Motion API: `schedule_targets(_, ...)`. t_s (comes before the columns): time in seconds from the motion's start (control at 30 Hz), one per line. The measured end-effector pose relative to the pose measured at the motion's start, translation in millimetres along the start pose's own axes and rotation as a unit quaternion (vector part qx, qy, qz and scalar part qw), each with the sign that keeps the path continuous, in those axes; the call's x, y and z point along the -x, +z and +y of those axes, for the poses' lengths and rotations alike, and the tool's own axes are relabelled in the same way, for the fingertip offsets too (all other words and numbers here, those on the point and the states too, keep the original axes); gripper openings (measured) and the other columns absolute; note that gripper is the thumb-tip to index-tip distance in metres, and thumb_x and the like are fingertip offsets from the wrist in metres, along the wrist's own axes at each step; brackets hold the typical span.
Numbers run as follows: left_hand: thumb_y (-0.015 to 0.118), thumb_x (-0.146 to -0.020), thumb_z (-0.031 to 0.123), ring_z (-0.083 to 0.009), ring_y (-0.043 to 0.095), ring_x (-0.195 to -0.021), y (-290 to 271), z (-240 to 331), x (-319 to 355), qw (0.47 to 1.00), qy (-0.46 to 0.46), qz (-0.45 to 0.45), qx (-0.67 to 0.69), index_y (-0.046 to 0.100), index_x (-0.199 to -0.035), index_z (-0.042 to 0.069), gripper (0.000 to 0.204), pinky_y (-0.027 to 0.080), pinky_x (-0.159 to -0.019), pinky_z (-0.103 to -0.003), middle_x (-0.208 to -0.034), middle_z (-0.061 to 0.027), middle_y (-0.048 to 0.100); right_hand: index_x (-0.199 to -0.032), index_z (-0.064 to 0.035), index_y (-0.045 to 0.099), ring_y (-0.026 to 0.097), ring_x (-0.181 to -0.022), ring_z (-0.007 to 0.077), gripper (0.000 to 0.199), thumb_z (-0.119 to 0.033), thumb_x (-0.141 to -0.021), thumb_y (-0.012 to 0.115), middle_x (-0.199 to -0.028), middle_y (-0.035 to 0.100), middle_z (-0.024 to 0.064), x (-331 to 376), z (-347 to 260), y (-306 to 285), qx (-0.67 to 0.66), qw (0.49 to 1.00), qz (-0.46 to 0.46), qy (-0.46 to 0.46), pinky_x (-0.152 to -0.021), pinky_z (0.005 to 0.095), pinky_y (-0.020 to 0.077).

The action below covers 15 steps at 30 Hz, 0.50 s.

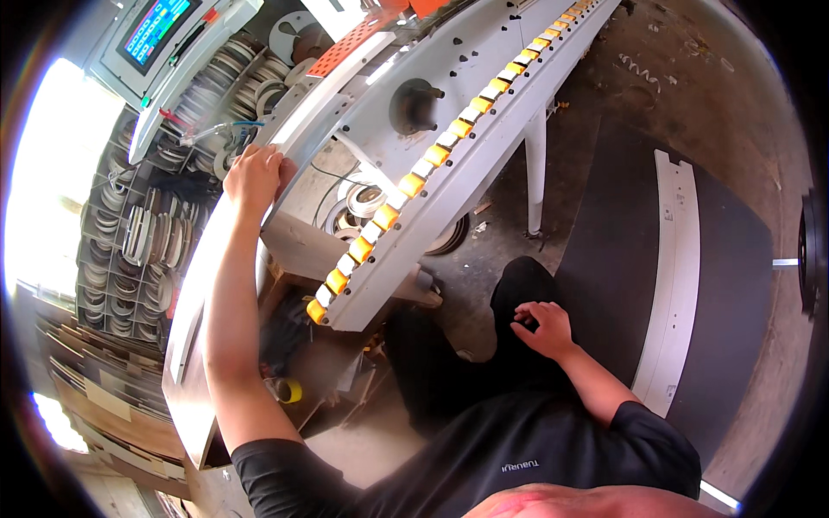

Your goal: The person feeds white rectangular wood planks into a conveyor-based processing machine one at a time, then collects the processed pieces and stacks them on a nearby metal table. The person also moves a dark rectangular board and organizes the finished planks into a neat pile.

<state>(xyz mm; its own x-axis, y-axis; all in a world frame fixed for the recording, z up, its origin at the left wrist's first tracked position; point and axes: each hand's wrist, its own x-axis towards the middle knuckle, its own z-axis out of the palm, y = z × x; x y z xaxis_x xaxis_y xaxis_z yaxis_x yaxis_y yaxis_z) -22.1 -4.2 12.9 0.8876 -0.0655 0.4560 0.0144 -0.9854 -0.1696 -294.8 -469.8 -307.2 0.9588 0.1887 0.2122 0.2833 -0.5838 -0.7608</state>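
Observation:
My left hand (255, 180) reaches up to the far left, its fingers bent over the edge of a long pale panel (197, 332) beside the machine. The fingertips are partly hidden there. Next to that hand a white rail (324, 108) runs away along the machine. My right hand (546, 330) hangs just by my black-trousered knee, fingers loosely curled and apart, with nothing seen in it. Between my hands slants the machine's grey beam (484, 142), topped by a row of yellow and white rollers (436, 155).
A dark board (596, 250) stands at the right with a white slotted strip (678, 268) lying along it. Racks of edge-band rolls (155, 229) fill the left, near a control screen (158, 33). A machine leg (535, 177) stands on the floor. Stacked boards (112, 388) sit lower left.

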Motion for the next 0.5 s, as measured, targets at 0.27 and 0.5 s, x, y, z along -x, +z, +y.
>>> schedule_targets(0.27, 0.058, -0.106, 0.041, -0.0288, 0.071, -0.118, 23.8, 50.0, -57.6, 0.996, 0.029, -0.042, -0.077, 0.079, -0.127, 0.026, 0.034, 0.057, -0.094, -0.046, -0.124, -0.0009, 0.074, -0.107, -0.0145, 0.071, 0.072, -0.076, 0.0154, 0.028, -0.026, -0.086, 0.085, -0.092, 0.079, -0.0052, -3.6, 2.9, 2.8, -0.014, 1.000, -0.009, 0.022, -0.076, 0.0355, 0.0515)
schedule_targets(0.5, 0.058, -0.104, 0.036, -0.0306, 0.067, -0.120, 50.3, 72.8, -85.4, 0.993, 0.085, 0.075, 0.034, 0.078, -0.116, 0.019, 0.029, 0.057, -0.094, -0.049, -0.122, -0.0035, 0.074, -0.107, -0.0150, 0.071, 0.073, -0.074, 0.0154, 0.028, -0.026, -0.085, 0.085, -0.092, 0.079, -0.0042, -5.3, 6.7, 0.7, -0.034, 0.998, 0.030, 0.038, -0.077, 0.0346, 0.0553)
